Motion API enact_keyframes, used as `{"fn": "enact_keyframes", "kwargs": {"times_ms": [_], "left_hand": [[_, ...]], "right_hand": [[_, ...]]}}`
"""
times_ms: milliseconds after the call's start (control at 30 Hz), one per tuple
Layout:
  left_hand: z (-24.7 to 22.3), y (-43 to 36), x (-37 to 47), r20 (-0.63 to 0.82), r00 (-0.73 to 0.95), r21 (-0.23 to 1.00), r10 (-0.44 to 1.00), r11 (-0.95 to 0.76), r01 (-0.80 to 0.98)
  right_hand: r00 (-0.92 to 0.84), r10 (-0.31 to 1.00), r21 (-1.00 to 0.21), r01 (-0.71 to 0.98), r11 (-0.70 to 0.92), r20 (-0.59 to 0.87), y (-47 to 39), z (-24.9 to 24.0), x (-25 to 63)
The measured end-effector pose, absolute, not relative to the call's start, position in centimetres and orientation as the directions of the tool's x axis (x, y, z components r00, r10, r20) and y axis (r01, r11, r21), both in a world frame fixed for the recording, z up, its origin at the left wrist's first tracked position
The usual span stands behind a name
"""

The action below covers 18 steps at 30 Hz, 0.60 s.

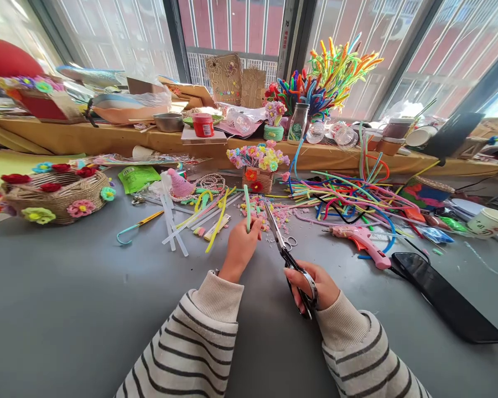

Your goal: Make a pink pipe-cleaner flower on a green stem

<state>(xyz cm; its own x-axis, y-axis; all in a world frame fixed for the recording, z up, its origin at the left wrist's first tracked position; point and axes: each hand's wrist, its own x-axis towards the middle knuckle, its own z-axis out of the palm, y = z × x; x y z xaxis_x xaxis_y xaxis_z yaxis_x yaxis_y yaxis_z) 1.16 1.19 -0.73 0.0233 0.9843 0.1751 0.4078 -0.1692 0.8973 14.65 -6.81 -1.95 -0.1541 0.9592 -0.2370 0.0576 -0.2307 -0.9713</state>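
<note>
My left hand (241, 246) is closed around a short light-green pipe cleaner (248, 205), which stands upright out of the fist. To its right, my right hand (313, 283) grips a pair of black-handled scissors (283, 243), fingers through the handle loops. The blades point up and away from me, close to the left hand but apart from the pipe cleaner. Behind both hands lies a scatter of small pink and yellow fuzzy clippings (279, 216). Beside the blades rests a smaller pair of scissors (290, 241), with only its ring handles plainly showing.
A pink glue gun (363, 241) and a black phone-like slab (448, 298) lie on the right. Loose pipe cleaners (336, 196) pile up behind them. Clear glue sticks (172, 221), a crochet hook (140, 225) and a flower-trimmed basket (58, 202) are on the left. A flower pot (258, 179) stands behind.
</note>
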Motion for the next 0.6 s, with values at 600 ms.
{"fn": "enact_keyframes", "kwargs": {"times_ms": [600], "left_hand": [[-1.1, 1.4, 1.2, 0.140, 0.075, 0.972, 0.987, -0.151, 0.181]], "right_hand": [[0.216, 0.976, -0.030, 0.976, -0.215, 0.027, -11.8, -2.2, 24.8]]}}
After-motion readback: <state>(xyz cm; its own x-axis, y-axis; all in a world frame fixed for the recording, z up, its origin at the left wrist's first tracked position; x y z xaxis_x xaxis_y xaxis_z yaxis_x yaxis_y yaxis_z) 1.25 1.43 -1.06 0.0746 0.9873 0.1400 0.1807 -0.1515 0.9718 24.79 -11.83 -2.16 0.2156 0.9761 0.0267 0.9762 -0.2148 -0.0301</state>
